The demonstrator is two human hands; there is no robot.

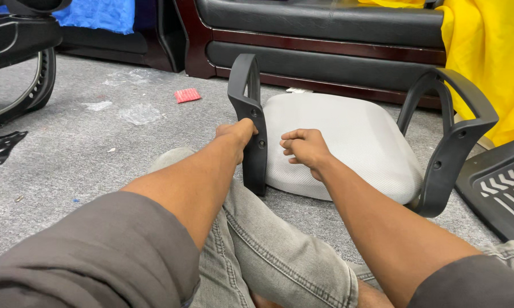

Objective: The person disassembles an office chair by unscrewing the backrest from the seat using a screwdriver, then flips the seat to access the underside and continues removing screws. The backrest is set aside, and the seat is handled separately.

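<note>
Left hand (238,134) on armrest (250,114), fingertips hidden

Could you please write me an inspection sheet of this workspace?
Surface: grey carpet floor.
Job's things: light grey padded chair seat lying on the floor, black plastic armrest on its near side, second black armrest on its far side.
Clutter: small red packet, clear plastic scraps.
Grippers: left hand grips the near armrest; right hand closed beside it.
Cables: nothing seen.
Surroundings: black leather sofa, yellow cloth.
</note>
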